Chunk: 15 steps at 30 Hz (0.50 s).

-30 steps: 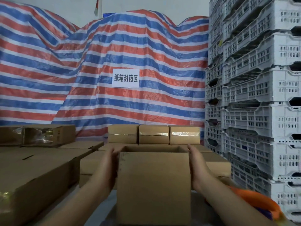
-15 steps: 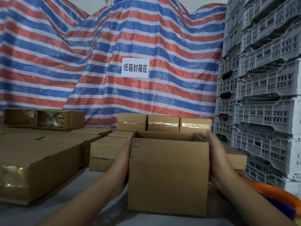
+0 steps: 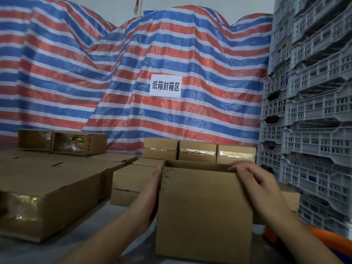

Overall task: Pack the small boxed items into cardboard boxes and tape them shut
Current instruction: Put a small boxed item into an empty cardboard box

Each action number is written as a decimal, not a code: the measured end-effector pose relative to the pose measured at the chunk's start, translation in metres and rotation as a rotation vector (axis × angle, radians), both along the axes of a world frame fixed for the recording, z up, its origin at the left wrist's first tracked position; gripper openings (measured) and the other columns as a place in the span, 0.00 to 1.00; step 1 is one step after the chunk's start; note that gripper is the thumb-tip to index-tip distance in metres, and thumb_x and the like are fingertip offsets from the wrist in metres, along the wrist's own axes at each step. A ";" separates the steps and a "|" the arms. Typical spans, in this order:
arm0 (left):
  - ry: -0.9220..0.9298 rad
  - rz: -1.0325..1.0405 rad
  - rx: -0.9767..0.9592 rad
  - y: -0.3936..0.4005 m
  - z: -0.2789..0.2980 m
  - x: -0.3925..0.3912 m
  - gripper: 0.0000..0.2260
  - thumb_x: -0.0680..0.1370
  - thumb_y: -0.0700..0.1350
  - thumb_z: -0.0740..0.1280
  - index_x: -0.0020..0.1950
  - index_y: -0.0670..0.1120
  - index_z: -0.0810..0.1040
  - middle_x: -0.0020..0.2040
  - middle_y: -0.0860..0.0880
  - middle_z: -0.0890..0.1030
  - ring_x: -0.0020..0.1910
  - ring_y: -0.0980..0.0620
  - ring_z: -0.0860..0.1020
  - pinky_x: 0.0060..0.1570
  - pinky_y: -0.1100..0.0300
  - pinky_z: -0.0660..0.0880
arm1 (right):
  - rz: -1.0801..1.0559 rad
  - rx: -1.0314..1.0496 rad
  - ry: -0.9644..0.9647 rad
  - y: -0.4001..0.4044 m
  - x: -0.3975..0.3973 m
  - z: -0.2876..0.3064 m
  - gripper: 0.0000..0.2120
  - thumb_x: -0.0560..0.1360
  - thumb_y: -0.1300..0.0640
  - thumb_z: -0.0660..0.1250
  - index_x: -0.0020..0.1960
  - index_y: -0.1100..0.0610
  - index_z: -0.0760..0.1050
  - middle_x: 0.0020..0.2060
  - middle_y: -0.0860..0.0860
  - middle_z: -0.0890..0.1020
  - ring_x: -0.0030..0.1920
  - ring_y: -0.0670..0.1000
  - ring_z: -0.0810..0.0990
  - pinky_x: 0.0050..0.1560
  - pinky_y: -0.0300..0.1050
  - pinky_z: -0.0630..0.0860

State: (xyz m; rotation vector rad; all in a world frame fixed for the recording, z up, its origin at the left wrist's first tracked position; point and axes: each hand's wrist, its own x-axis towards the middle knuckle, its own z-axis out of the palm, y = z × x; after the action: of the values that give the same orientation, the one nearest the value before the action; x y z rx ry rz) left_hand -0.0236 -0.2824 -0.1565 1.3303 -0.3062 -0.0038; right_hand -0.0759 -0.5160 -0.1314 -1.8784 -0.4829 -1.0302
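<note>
An open-topped cardboard box (image 3: 203,212) stands upright on the grey table (image 3: 80,242) right in front of me. My left hand (image 3: 152,189) lies flat against its left side wall with straight fingers. My right hand (image 3: 255,180) sits at the top right corner, fingers curled over the rim. The box's inside is hidden from view. No small boxed items are visible.
Three taped small cartons (image 3: 198,151) stand in a row behind the box. More cartons (image 3: 131,180) and large flat ones (image 3: 51,189) fill the left. Stacked grey plastic crates (image 3: 312,111) tower on the right. An orange object (image 3: 327,242) lies at the lower right. A striped tarp (image 3: 133,73) hangs behind.
The view has tilted and shifted, showing more of the table. My right hand moved from the box's right side up onto its top right corner. The left hand stays on the left wall.
</note>
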 end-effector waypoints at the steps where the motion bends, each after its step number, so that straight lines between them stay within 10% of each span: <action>1: -0.009 0.012 0.008 0.000 0.001 -0.001 0.26 0.79 0.63 0.57 0.68 0.46 0.74 0.64 0.43 0.79 0.63 0.44 0.77 0.56 0.52 0.76 | 0.008 0.010 0.012 0.001 -0.001 0.000 0.19 0.71 0.39 0.60 0.45 0.51 0.83 0.47 0.36 0.83 0.52 0.35 0.78 0.46 0.22 0.68; 8: 0.008 -0.028 0.034 -0.001 0.005 -0.007 0.24 0.80 0.61 0.56 0.55 0.44 0.81 0.47 0.43 0.86 0.49 0.45 0.83 0.51 0.52 0.76 | 0.136 0.029 0.167 -0.010 0.003 0.003 0.18 0.78 0.58 0.63 0.38 0.71 0.79 0.54 0.39 0.84 0.53 0.40 0.81 0.52 0.43 0.72; 15: 0.003 -0.071 0.008 0.000 0.005 -0.008 0.21 0.81 0.59 0.57 0.51 0.45 0.82 0.45 0.45 0.86 0.40 0.50 0.85 0.45 0.54 0.74 | 0.325 0.219 0.288 0.000 -0.001 0.004 0.11 0.71 0.51 0.69 0.31 0.52 0.80 0.60 0.44 0.83 0.54 0.51 0.82 0.53 0.51 0.74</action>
State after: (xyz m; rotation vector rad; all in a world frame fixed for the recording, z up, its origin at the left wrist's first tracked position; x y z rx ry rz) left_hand -0.0311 -0.2822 -0.1513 1.3265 -0.3510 -0.0671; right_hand -0.0764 -0.5163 -0.1273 -1.6506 -0.4653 -0.5625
